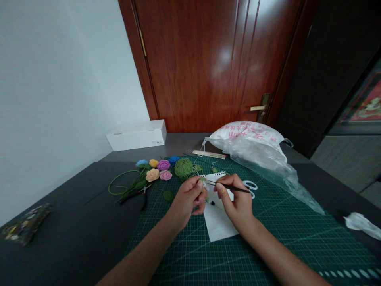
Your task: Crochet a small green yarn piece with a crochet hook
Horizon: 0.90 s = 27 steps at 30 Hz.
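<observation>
And here both hands meet in the middle, each with something in it. The left grip (190,196) is pinched together on a small green piece (203,179), thumb against fingers, apparently to hold such a tiny thing steady while leaving its far end bare. Up against it comes the right grip (236,198), clamped on a slim dark tool (235,188) (tweezers, by the look of it, though the tips are too fine to be sure). It is held much like a pen, likely for fine control, its thin end pointing across at the green piece.

Directly under the two grips lies a white sheet of paper (218,226), perhaps there as a pale backdrop, on the green mat (184,254) that probably shields the surface (89,222). Just beyond the right grip, partly hidden by it, sit white-handled scissors (251,184), handy for that side. Past the left grip rests a ball of green yarn (183,168), and farther out to its left cluster crocheted flowers, a purple one (163,165) and a peach one (152,175) among them, with pliers (145,191) alongside: near enough to reach, seemingly, yet out of the hands' way.
</observation>
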### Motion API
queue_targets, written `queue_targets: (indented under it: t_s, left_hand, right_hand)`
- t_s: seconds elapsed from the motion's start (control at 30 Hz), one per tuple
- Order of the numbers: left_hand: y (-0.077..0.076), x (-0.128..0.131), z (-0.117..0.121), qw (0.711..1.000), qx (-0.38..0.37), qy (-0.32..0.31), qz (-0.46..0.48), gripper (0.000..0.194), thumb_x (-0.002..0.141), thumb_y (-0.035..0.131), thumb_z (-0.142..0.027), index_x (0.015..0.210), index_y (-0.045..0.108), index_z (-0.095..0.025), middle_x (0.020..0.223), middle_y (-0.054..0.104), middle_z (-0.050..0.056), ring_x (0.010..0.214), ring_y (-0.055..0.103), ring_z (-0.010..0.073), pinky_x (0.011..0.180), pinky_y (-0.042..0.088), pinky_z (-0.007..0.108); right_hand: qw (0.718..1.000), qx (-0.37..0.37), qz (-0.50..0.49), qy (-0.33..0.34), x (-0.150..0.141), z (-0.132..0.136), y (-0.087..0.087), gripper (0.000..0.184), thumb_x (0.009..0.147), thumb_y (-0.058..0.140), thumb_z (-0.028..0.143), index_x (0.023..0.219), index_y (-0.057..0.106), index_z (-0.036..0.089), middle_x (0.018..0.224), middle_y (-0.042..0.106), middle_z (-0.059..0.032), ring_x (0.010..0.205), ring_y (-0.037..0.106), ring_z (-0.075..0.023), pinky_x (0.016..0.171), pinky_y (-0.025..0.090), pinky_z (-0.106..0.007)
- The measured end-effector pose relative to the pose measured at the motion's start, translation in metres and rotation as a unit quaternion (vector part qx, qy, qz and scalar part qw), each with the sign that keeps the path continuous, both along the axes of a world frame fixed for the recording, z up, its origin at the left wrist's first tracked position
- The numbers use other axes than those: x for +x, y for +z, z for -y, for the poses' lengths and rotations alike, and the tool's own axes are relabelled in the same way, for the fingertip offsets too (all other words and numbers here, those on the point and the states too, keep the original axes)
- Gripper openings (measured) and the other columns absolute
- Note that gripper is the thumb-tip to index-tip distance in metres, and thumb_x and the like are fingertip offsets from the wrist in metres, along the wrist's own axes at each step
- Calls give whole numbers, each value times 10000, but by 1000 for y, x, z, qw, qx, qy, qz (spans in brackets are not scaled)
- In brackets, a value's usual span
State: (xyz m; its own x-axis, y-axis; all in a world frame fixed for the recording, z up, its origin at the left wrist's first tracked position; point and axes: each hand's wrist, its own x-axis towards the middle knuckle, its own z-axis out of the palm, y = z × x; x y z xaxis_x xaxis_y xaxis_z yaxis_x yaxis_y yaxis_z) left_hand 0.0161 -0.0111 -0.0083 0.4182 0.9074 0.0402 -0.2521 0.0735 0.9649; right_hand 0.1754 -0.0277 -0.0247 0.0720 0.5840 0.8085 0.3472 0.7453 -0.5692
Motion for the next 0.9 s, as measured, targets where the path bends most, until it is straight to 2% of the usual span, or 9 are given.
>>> queue_targets:
  t_s: [0.13, 0.4, 0.63, 0.73, 0.9]
  left_hand:
    - [3, -1, 0, 1000, -3, 2, 2, 347, 876, 680, -499, 891, 554, -176, 542, 395, -100, 381, 246, 46, 336, 224, 154]
    - [4, 0, 3, 1000, -7, -2, 5, 317, 894, 672, -473, 887, 534, -187, 541, 394, -101, 392, 247, 49, 338, 235, 145]
    - [0, 0, 3, 1000, -8, -13, 8, 376, 856, 711, -494, 974, 550, -175, 535, 413, -106, 387, 231, 47, 326, 227, 146]
    - [-3, 2, 4, 1000, -10, -17, 6, 383, 847, 722, -503, 954, 551, -177, 531, 430, -103, 371, 233, 43, 316, 219, 147]
    - [-7, 5, 6, 1000, -11, -11, 9, 376, 823, 753, -494, 868, 529, -195, 512, 420, -110, 350, 224, 36, 314, 193, 141]
  right_hand:
    - [999, -16, -33, 20, 1, 1, 0, 131, 972, 590, 169, 854, 616, 220, 769, 634, 6, 685, 616, -144, 642, 491, -266]
    - [999, -29, -28, 34, -3, 1, 0, 168, 962, 610, 174, 800, 639, 209, 699, 627, 21, 610, 605, -126, 606, 479, -250]
    - [995, -74, -38, 50, -4, -2, 0, 227, 979, 593, 197, 754, 619, 205, 672, 601, 19, 564, 589, -124, 538, 472, -237]
    - [998, -34, -6, 46, -4, -4, -4, 204, 971, 596, 163, 774, 611, 214, 683, 622, 10, 603, 616, -141, 576, 493, -256]
    - [986, 78, 138, 54, -3, -7, -10, 180, 959, 563, 90, 850, 596, 229, 803, 691, -46, 801, 674, -211, 748, 552, -352]
